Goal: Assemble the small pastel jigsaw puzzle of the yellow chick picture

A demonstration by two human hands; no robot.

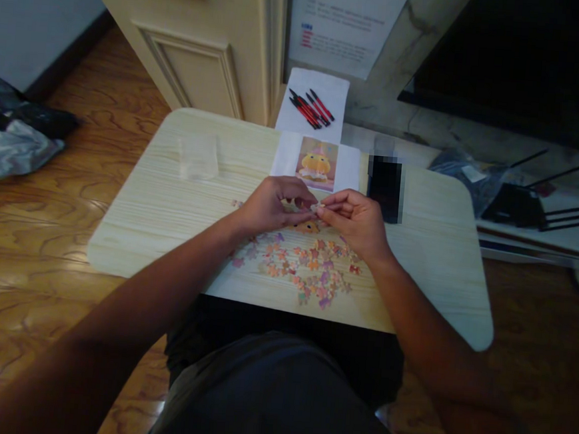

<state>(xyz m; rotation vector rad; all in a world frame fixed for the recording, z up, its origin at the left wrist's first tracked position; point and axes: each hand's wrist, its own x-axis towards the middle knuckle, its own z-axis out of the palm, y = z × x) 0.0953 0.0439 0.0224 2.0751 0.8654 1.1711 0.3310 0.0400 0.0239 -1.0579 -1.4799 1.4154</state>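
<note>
Your left hand (270, 205) and right hand (354, 219) both pinch one small puzzle piece (314, 207) mid-table (171, 194), loose pieces (306, 265) scattered toward the near edge.

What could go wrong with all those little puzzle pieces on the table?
1. The loose puzzle pieces lie spread close to the near edge of the table, right between the forearms; a sweep of an arm might push some onto the floor.
2. The left hand and right hand pinch a tiny piece between fingertips above the table; it could slip and get lost among the others.
3. The light is dim, so similar pinkish pieces may be easy to mix up.
</note>
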